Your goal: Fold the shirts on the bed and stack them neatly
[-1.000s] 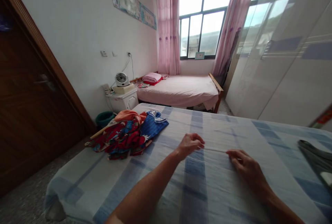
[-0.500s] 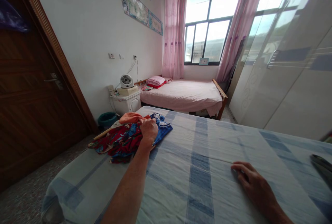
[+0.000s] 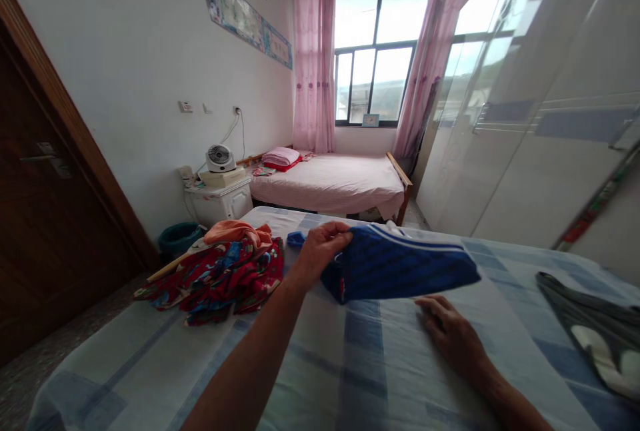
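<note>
My left hand point(image 3: 324, 248) pinches the edge of a blue garment point(image 3: 400, 264) with white striped trim, stretched out to the right above the bed. What kind of garment it is, I cannot tell. My right hand point(image 3: 450, 331) is just below the garment's lower edge, low over the sheet, fingers loosely bent and apart, holding nothing. To the left of my left arm lies a crumpled heap of red patterned cloth point(image 3: 225, 278), with an orange cloth point(image 3: 235, 232) on top of it.
A striped blue-and-white sheet point(image 3: 310, 371) covers the bed in front of me. At its right lies a dark grey garment with white patches point(image 3: 585, 324). Beyond stand a white bedside cabinet point(image 3: 235, 201) with a fan point(image 3: 221, 158), and a pink-covered bed point(image 3: 330, 181).
My left hand has lifted the blue garment off the heap and carried it rightward, so it now spreads out. My right hand stays low over the sheet. The view has turned right.
</note>
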Demonstrator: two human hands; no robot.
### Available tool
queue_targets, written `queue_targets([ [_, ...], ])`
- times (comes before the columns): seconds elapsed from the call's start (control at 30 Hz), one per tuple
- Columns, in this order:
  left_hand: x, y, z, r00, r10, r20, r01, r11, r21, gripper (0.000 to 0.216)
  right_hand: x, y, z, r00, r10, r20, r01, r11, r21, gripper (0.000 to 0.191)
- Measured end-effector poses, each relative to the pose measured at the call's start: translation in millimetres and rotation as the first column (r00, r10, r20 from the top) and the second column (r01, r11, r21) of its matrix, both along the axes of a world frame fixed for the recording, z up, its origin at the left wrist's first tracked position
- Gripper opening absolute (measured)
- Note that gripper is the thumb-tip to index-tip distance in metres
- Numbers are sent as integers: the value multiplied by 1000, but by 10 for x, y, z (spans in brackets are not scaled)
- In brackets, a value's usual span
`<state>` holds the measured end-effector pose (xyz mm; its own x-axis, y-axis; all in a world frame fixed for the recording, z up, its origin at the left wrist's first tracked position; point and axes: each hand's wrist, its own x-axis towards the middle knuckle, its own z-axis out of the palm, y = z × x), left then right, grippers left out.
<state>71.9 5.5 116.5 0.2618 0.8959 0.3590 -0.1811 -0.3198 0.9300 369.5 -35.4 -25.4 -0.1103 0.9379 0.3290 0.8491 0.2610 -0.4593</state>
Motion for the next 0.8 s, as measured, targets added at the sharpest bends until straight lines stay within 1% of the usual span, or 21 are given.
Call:
queue_targets([
  [0.03, 23, 15, -38, 997, 25, -74, -25, 1000, -2, 18, -16, -17, 25, 1000, 6, 1, -6, 1000, -18, 28],
  [0.07, 44, 37, -83, 984, 75, -161, -76, 997, 2, 16, -34, -35, 55, 1000, 14, -1, -14, 999, -38, 29],
  [0.13, 96, 71, -176, 921, 179, -345, -175, 984, 43, 13, -78, -71, 122, 999, 30, -11, -31, 997, -64, 32],
  [0.17, 132, 69, -218, 880, 208, -427, -189, 978, 86, 13, -101, -89, 155, 999, 37, -16, -38, 997, -70, 35],
  [0.2, 176, 49, -258, 840, 214, -499, -168, 976, 137, 13, -123, -104, 185, 999, 39, -18, -40, 997, -71, 36],
  [0.3, 343, -102, -398, 747, 142, -650, 22, 971, 237, 15, -163, -136, 233, 998, 59, -18, -60, 996, -70, 35],
  [0.37, 461, -229, -529, 731, 98, -675, 113, 958, 262, 20, -165, -140, 224, 997, 70, -16, -71, 995, -67, 33],
  [0.43, 562, -329, -674, 719, 74, -691, 175, 943, 283, 33, -156, -130, 191, 998, 69, -6, -69, 996, -56, 31],
  [0.47, 601, -363, -739, 676, 74, -733, 209, 934, 288, 37, -150, -123, 172, 998, 68, 0, -68, 997, -46, 30],
  [0.5, 631, -384, -790, 601, 87, -795, 238, 929, 282, 35, -145, -115, 154, 998, 67, 5, -67, 997, -35, 29],
  [0.57, 664, -401, -838, 401, 127, -907, 261, 933, 246, 24, -136, -102, 126, 998, 68, 15, -68, 998, -5, 28],
  [0.6, 668, -401, -832, 324, 142, -935, 256, 939, 231, 20, -133, -97, 118, 997, 72, 20, -72, 997, 9, 28],
  [0.63, 665, -403, -806, 303, 151, -941, 243, 942, 229, 20, -130, -93, 112, 997, 79, 23, -80, 997, 20, 28],
  [0.67, 657, -407, -762, 347, 148, -926, 231, 943, 238, 20, -126, -90, 107, 996, 85, 24, -85, 996, 30, 28],
  [0.7, 644, -419, -701, 444, 124, -888, 226, 943, 245, 19, -121, -85, 102, 996, 87, 25, -88, 995, 40, 28],
  [0.73, 627, -439, -627, 573, 77, -816, 219, 945, 243, 16, -114, -79, 94, 996, 87, 27, -88, 995, 46, 28],
  [0.77, 607, -466, -543, 713, 12, -701, 204, 953, 223, 14, -108, -72, 81, 997, 76, 26, -77, 996, 50, 27],
  [0.8, 582, -499, -454, 840, -65, -539, 189, 966, 178, 14, -101, -64, 63, 998, 57, 23, -58, 997, 52, 27],
])
